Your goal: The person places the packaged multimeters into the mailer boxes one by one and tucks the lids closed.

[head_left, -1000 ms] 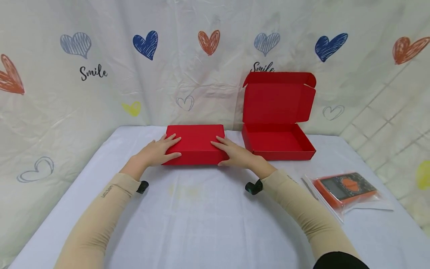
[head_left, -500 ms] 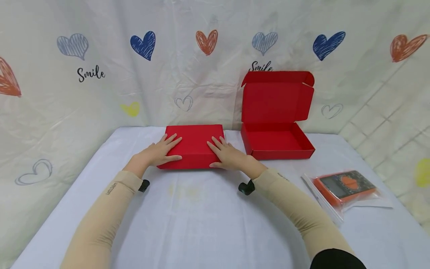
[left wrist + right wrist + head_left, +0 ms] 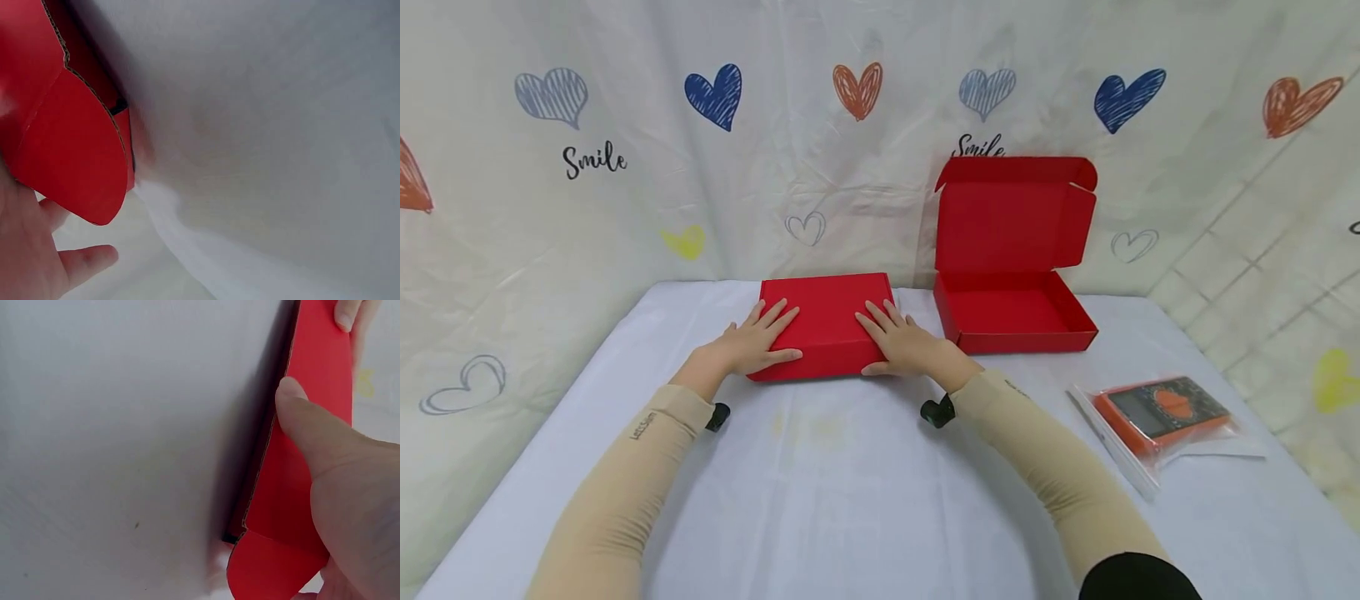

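A red cardboard box (image 3: pixel 832 315) lies with its lid down near the back of the table. Its left top and front edge are touched by my left hand (image 3: pixel 749 345), fingers spread and thumb along the front. My right hand (image 3: pixel 912 345) rests on the right end of the lid, fingers also spread, with the thumb (image 3: pixel 297 403) pressing the front panel. In the left wrist view a rounded side flap (image 3: pixel 78 150) sticks out at the front corner. A similar flap (image 3: pixel 272 569) shows in the right wrist view. The inside of this box is hidden.
A second red box (image 3: pixel 1028 342) stands right of the first, its lid raised. At the right edge of the table lies an orange multimeter (image 3: pixel 1161 412) in a clear plastic bag. A white cloth (image 3: pixel 820 500) covers the table. Behind hangs a white curtain (image 3: pixel 880 192) with printed hearts.
The closed-lid box has come slightly toward me and turned a little. My right hand has shifted left, further over the lid. The open box and the multimeter stay in place.
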{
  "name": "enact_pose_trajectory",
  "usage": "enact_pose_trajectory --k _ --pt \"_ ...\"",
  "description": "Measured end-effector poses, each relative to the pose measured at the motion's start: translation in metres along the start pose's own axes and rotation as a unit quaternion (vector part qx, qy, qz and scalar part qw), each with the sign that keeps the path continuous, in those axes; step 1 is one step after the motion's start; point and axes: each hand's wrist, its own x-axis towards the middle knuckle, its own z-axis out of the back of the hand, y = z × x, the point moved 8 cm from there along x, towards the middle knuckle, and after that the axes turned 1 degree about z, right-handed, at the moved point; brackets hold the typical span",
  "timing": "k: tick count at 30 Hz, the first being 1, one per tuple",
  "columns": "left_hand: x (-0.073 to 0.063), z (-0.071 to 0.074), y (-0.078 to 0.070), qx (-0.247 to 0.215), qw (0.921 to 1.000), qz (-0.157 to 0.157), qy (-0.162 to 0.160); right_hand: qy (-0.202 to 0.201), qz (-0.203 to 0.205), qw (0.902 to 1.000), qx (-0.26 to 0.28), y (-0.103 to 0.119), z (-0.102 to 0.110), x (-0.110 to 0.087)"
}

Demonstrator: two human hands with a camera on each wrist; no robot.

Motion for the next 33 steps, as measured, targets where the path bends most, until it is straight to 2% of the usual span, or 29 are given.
enact_pose_trajectory --k 13,25,28,33 --pt "-0.009 -0.006 0.001 -0.008 0.9987 0.049 0.014 -0.007 0.019 0.9998 -0.009 -0.004 0.002 0.015" --pt "-0.002 -0.004 -0.005 0.006 0.9967 0.079 0.016 -0.029 0.001 0.9980 -0.057 -0.021 0.006 0.031" --pt "-0.003 -0.003 -0.006 0.008 0.9959 0.087 0.021 -0.028 -0.006 0.9987 -0.042 -0.023 0.004 0.035" --pt "-0.005 -0.005 -0.005 0.004 0.9951 0.095 0.028 -0.031 -0.025 0.9990 0.020 -0.020 0.003 0.031"
